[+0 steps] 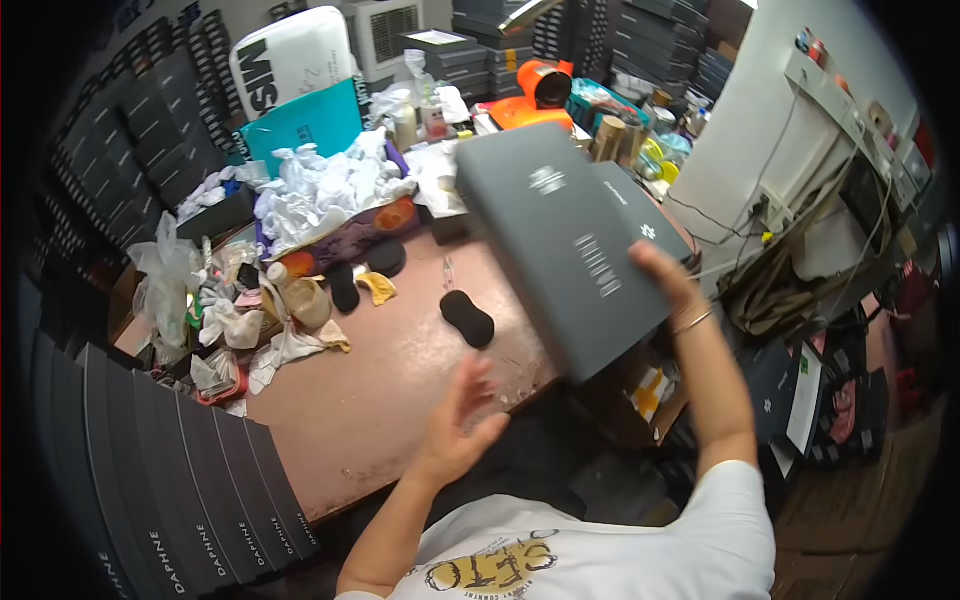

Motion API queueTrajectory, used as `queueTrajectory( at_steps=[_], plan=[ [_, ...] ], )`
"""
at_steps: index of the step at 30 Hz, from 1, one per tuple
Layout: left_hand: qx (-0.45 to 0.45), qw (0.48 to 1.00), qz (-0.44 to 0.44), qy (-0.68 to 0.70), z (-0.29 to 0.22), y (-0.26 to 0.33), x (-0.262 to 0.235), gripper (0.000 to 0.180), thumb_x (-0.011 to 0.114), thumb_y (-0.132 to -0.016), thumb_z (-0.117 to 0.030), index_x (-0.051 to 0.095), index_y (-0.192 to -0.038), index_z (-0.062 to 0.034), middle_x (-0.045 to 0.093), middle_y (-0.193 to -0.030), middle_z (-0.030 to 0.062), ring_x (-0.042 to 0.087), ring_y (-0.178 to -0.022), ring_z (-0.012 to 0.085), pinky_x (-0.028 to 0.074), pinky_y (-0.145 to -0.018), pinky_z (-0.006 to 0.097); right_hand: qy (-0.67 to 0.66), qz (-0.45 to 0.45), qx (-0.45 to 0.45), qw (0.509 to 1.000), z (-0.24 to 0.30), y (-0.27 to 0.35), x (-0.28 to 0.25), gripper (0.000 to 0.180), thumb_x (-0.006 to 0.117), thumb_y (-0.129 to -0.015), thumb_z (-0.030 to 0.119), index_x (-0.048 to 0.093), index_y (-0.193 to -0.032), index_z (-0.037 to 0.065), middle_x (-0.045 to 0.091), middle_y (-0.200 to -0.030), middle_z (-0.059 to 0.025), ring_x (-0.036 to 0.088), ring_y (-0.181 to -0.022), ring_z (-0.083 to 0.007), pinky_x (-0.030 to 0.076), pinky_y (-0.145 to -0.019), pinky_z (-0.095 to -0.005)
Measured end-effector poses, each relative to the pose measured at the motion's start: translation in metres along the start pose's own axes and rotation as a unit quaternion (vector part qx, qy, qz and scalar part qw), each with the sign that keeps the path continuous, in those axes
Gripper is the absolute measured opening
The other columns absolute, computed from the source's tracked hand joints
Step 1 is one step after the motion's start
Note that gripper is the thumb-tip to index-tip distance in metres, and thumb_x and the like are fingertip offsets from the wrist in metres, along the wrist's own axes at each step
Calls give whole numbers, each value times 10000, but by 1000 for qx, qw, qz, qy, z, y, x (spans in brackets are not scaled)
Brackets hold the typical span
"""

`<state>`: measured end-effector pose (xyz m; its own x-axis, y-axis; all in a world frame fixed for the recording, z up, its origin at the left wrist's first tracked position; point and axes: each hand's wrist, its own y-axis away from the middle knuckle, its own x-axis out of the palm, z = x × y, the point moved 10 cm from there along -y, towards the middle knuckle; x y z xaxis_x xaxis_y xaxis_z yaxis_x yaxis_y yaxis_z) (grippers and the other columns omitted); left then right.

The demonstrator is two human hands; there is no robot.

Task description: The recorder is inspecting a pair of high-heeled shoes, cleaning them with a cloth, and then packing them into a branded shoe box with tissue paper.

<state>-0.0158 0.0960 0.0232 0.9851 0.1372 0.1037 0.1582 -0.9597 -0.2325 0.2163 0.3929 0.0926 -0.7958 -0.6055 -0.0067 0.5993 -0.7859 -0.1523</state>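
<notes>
Over the cluttered table (400, 400), the right hand (665, 280) clamps its fingers on the dark grey box (560, 240) at one o'clock, while the left hand (460, 425), fingers apart, reaches up, likely needing to catch its lower edge.

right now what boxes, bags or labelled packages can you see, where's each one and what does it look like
Dark grey box: flat, rectangular, pale markings, held tilted above the table in the right hand.
Grey box row: lower left, flat boxes on edge.
White sack: top left, bulging, dark lettering.
Teal bag: flat, below the sack.
Left hand: open, holding nothing.
</notes>
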Motion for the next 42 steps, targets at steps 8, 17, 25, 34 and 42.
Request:
queueTrajectory(
  at_steps=[8, 17, 25, 34, 42],
  plan=[
    [-127, 968, -26, -216, 59, 73, -31, 493, 667, -865, -161, 498, -1306, -21, 453, -1369, 144, 567, -1114, 218, 485, -922, 327, 534, -149, -25, 832, -44, -120, -201, 368, 426, -955, 175, 561, -1216, -48, 613, -1203, -179, 552, -1145, -268, 384, -997, -316],
    [-175, 917, -177, -312, 13, 204, -119, 414, 624, -886, -168, 528, -1257, -12, 537, -1241, 138, 605, -1032, 222, 496, -880, 313, 431, 15, -453, 780, 154, -62, 219, 400, 567, -880, 59, 529, -1276, 14, 502, -1344, -128, 472, -1249, -289, 363, -1043, -364],
    [17, 906, -204, -370, -45, 188, -98, 438, 623, -875, -182, 519, -1263, -6, 487, -1303, 210, 529, -1169, 320, 427, -983, 375, 244, 125, -847, 456, 386, 252, 625, 713, 778, -682, 232, 474, -1324, 167, 293, -1432, -210, 365, -1283, -409, 355, -1012, -528],
    [42, 896, -325, -298, -94, 201, -150, 530, 638, -881, -176, 424, -1344, -32, 530, -1226, 108, 513, -1156, 203, 437, -941, 319, 246, 103, -794, 546, 339, 167, 549, 723, 830, -572, 268, 581, -1247, 200, 369, -1422, -204, 454, -1232, -380, 376, -1025, -475],
    [164, 888, -176, 391, -81, 161, -175, 765, 402, -905, -635, 316, -1437, -92, 426, -1399, 86, 434, -1256, 250, 358, -1045, 431, 142, 214, -514, 819, 68, 161, 336, 588, 757, -746, 229, 504, -1273, 167, 369, -1358, -143, 389, -1253, -430, 448, -969, -477]
  ],
)
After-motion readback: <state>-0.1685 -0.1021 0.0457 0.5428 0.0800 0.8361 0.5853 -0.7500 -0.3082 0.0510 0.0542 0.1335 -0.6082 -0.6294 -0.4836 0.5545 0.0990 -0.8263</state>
